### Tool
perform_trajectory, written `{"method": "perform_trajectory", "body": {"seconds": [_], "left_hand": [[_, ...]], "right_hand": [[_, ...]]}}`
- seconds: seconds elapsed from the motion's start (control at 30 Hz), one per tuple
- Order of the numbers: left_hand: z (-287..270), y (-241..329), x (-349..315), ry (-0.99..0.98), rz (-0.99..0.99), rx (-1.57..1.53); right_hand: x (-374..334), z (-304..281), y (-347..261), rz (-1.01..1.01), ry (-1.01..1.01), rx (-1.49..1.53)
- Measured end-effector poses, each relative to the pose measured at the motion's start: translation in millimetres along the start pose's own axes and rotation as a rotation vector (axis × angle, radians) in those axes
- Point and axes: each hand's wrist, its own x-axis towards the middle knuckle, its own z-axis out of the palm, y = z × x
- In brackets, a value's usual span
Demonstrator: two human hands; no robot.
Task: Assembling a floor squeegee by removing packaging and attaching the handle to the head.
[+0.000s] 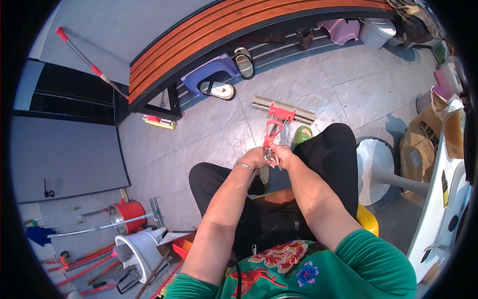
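Note:
A squeeze mop (pixel 282 113) is held out in front of my knees, its wide grey metal head turned away from me, with a red centre bracket and a red looped lever. Just below that lever, my left hand (pixel 254 158) is closed round the pole. Pressed up beside it, my right hand (pixel 283 155) grips the same spot, its fingertips meeting the left ones. A small clear or whitish bit shows between the hands, too small to make out. The pole's lower part passes under my left forearm and is partly hidden. A green slipper (pixel 302 134) is beside my right knee.
A slatted wooden bench (pixel 199 42) spans the far side, with a blue stool (pixel 211 72) and loose sandals by it. A red-and-yellow mop head (pixel 159 121) lies at the left. Mop poles, a red pot (pixel 130 217) and white bucket (pixel 142 254) crowd the lower left; a white table (pixel 430 239) stands right.

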Motion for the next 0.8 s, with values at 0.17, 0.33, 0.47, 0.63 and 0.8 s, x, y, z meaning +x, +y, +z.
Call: {"method": "perform_trajectory", "body": {"seconds": [0.17, 0.33, 0.47, 0.63, 0.8], "left_hand": [[16, 15, -12, 0.17, -0.157, -0.397], [26, -10, 3, 0.112, -0.118, -0.605], [16, 8, -22, 0.107, -0.186, -0.655], [-8, -6, -42, 0.101, -0.186, -0.978], [-52, 13, -87, 0.131, 0.02, -0.944]], "right_hand": [[-6, -2, -1, 0.061, 0.09, -0.222], [9, -8, -1, 0.206, 0.0, -0.384], [-12, 7, -5, 0.113, 0.033, -0.398], [-47, 37, -28, 0.046, -0.095, -0.48], [-78, 64, -58, -0.108, -0.197, -0.526]]}}
